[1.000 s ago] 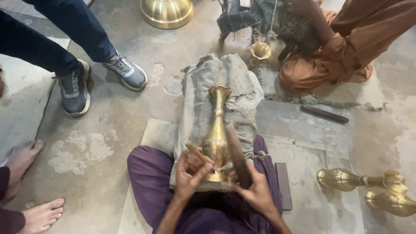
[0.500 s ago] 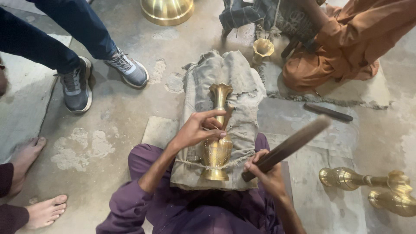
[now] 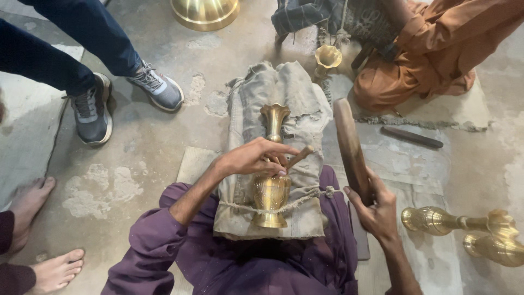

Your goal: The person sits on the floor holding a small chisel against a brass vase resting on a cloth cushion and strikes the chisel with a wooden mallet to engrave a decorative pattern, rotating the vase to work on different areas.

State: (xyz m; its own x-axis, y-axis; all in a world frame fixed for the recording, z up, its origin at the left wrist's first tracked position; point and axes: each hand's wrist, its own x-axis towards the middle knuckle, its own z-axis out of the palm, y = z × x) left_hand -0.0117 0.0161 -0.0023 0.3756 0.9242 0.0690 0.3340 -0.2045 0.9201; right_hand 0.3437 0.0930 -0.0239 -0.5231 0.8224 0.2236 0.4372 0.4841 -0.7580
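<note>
Brass vase lies on cloth pad across lap. Left hand fingers grip small punch on vase neck; right hand fingers grip wooden mallet, raised beside vase. Body patterned; neck appears plain, prob. unfinished.
</note>
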